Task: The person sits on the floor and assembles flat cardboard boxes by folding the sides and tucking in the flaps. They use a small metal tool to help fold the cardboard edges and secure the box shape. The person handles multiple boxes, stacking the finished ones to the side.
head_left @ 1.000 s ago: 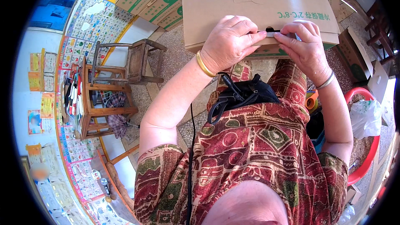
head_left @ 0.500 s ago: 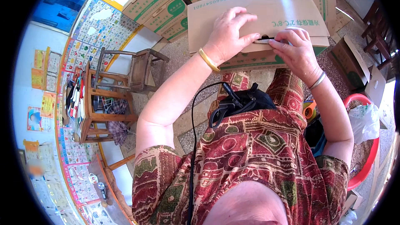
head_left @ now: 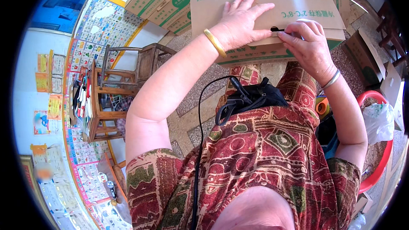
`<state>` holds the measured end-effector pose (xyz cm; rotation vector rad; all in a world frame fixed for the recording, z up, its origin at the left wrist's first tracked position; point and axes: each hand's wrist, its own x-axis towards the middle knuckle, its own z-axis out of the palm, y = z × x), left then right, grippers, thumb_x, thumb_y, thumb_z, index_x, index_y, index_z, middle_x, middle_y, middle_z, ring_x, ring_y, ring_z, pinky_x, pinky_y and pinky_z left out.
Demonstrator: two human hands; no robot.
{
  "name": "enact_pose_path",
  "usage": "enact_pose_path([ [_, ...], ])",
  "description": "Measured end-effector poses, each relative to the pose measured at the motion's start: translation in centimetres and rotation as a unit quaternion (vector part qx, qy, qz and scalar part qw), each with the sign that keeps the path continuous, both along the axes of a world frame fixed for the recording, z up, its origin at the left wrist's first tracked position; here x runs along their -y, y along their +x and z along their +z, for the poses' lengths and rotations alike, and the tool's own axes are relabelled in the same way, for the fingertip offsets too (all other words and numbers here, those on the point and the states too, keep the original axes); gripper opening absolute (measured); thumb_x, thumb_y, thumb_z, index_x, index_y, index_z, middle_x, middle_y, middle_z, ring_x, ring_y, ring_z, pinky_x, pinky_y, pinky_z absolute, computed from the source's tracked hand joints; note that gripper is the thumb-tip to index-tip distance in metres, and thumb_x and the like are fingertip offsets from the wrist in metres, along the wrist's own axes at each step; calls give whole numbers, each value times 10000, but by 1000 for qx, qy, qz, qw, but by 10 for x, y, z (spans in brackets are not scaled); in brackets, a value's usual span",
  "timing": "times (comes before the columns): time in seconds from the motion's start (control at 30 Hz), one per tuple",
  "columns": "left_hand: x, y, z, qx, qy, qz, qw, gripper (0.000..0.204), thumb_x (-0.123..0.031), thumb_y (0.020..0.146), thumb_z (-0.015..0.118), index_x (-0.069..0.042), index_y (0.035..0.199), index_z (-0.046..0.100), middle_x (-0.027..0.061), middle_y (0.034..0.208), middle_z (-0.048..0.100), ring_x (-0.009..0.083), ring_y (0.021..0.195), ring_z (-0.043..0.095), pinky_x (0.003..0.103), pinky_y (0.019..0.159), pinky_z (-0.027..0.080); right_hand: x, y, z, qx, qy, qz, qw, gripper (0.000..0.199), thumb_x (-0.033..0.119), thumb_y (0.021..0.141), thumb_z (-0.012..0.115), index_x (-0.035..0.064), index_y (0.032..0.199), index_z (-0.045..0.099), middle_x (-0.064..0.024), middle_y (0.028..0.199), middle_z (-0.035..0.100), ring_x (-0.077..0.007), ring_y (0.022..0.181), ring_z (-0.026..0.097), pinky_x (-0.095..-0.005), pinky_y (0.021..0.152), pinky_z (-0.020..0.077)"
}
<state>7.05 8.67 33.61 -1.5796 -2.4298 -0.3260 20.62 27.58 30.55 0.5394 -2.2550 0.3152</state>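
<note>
A person is sitting with a brown cardboard carton (head_left: 294, 6) in front of the knees; its top is facing up, and what is bearing its weight is not showing. The left hand (head_left: 240, 27) is lying on the carton's top, left of the middle, with its fingers spreading wide toward the far edge and its thumb reaching along the near edge; it is pressing flat and gripping nothing. The right hand (head_left: 309, 44) is working at the near edge, toward the near right corner, with its fingers curling and its thumb and forefinger drawing close together. Whether cardboard is being caught between them cannot be told. Just between the two thumbs, a small dark slot (head_left: 276, 29) is opening in the near edge.

A gold bangle (head_left: 215, 42) is circling the left wrist and a silver bangle (head_left: 331, 79) the right. A black pouch (head_left: 268, 98) is resting at the waist. Beyond the far left corner, more cartons (head_left: 177, 6) are standing together. On the floor (head_left: 185, 130), a wooden chair (head_left: 147, 64) is standing at the left, and a red tub (head_left: 386, 157) is sitting at the right, a white plastic bag (head_left: 377, 123) lying over it.
</note>
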Motion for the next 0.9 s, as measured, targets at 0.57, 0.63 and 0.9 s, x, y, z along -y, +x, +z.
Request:
enact_pose_path([
  [0.57, -1, 6, -7, -11, 13, 7, 1000, 532, -527, 864, 536, -237, 1310, 520, 154, 1442, 364, 354, 1325, 327, 495, 1051, 238, -67, -26, 10, 81, -102, -221, 967, 635, 489, 808, 627, 115, 1307, 506, -165, 1314, 499, -330, 1245, 442, -425, 1030, 347],
  [0.63, 0, 3, -7, -16, 23, -3, 1000, 533, -532, 859, 541, -231, 1299, 532, 156, 1426, 385, 362, 1306, 351, 479, 1038, 260, -45, -28, 21, 83, -26, -218, 972, 664, 485, 809, 632, 111, 1334, 472, -177, 1353, 461, -344, 1284, 389, -439, 1050, 313],
  [0.9, 1, 10, -9, -44, 30, -6, 999, 516, -502, 855, 562, -227, 1291, 539, 164, 1405, 410, 375, 1284, 376, 462, 1023, 283, -16, -32, 9, 110, 71, -185, 974, 649, 544, 793, 603, 168, 1312, 502, -188, 1330, 477, -356, 1291, 364, -485, 1022, 286],
])
